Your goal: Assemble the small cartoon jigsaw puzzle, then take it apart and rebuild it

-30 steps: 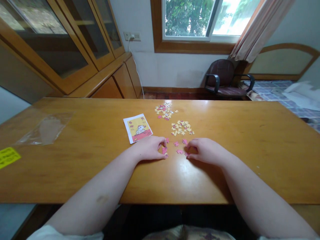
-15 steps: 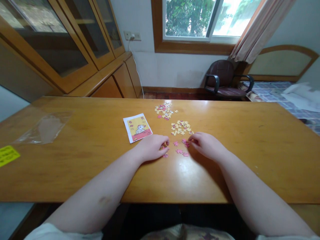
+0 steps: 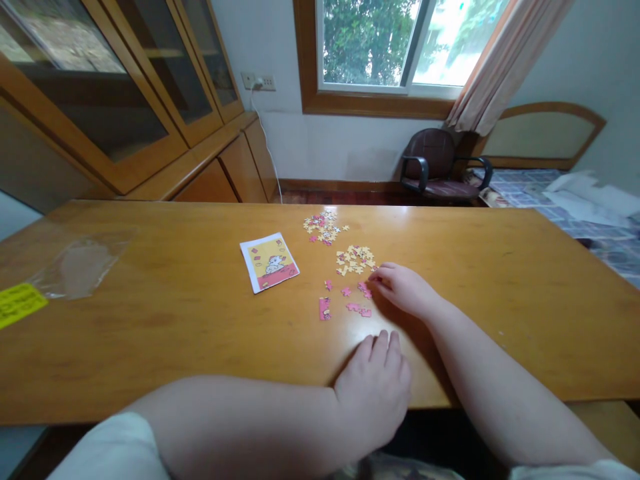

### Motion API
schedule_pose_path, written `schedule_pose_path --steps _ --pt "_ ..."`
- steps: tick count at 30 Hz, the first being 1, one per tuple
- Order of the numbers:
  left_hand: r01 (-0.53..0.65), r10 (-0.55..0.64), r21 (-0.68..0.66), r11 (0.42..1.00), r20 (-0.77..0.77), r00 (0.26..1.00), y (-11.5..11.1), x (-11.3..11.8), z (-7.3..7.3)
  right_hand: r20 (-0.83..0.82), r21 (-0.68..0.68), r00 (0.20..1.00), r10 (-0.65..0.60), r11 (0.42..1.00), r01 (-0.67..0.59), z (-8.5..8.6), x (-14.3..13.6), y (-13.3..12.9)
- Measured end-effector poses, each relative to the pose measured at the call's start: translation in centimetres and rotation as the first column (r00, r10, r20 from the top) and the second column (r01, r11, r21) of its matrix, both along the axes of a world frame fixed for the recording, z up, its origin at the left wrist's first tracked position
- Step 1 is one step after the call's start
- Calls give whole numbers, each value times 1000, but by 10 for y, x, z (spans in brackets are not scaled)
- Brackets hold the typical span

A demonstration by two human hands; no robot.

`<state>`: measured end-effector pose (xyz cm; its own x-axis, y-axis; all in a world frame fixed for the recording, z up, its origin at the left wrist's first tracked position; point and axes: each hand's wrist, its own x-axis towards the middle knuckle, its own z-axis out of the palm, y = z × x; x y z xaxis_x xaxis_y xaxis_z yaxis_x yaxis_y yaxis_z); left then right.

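Note:
My right hand [image 3: 403, 285] rests with bent fingers at the right edge of a few pink jigsaw puzzle pieces [image 3: 363, 287]. What its fingertips hold, if anything, is hidden. Close to the table's front edge lies my left hand [image 3: 375, 383], fingers stretched out and holding nothing. A joined pink section [image 3: 325, 309] stands left of the loose pieces, with a single pink piece [image 3: 329, 285] above it. More pink pieces [image 3: 353, 307] lie just below. Beyond my right fingertips spreads a group of yellow pieces [image 3: 353, 259].
A mixed pile of pieces [image 3: 324, 228] sits near the far table edge. Left of it lies a picture card [image 3: 270, 262] with a white animal. A clear plastic bag [image 3: 83, 265] and a yellow label [image 3: 21, 304] are at far left. A chair [image 3: 435, 163] stands beyond the table.
My left hand has left the joined pink pieces at left and moved toward me and right, to the front edge. My right hand stays beside the pink pieces. The view has shifted slightly.

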<state>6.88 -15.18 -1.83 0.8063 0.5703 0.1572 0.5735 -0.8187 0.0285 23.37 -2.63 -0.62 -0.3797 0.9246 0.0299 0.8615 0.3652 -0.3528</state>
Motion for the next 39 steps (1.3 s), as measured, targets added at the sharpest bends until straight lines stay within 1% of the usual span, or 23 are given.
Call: schedule_pose_path --steps 3,6,9,13,19,25,28,31,34,36,39 --pt "-95 94 -18 995 -31 995 15 -5 -6 -31 36 999 17 999 -16 -3 -1 0" --pt "-131 129 -18 991 -63 990 29 -10 -10 -53 51 998 42 998 -39 -7 -4 1" --pt "-151 148 -32 988 -83 985 35 -8 -13 -58 43 995 77 996 -74 -11 -6 1" --pt "-151 144 -57 987 -100 984 33 -4 -12 -73 5 993 96 995 -96 -14 -9 2" --pt "-188 184 -29 982 -103 978 24 -4 -10 -81 -7 996 38 999 -39 -16 -12 5" --pt "-192 190 0 981 -115 975 15 -3 -12 -167 -29 986 -10 1000 6 -14 -14 3" --pt "-201 199 -1 980 -132 971 14 -3 -11 -250 -100 967 -44 995 20 -11 -12 1" --pt "-192 192 10 981 -126 973 14 -4 -10 -378 -201 920 -102 979 27 -8 -8 -1" --pt "-191 191 11 982 -125 974 13 -4 -11 -425 -267 893 -147 963 31 -7 -9 -3" --pt "-194 194 9 981 -125 973 13 -4 -11 -440 -322 886 -149 947 -1 -7 -12 -5" --pt "-197 196 9 980 -125 973 12 -3 -12 -475 -439 864 -168 896 -66 -6 -16 -8"
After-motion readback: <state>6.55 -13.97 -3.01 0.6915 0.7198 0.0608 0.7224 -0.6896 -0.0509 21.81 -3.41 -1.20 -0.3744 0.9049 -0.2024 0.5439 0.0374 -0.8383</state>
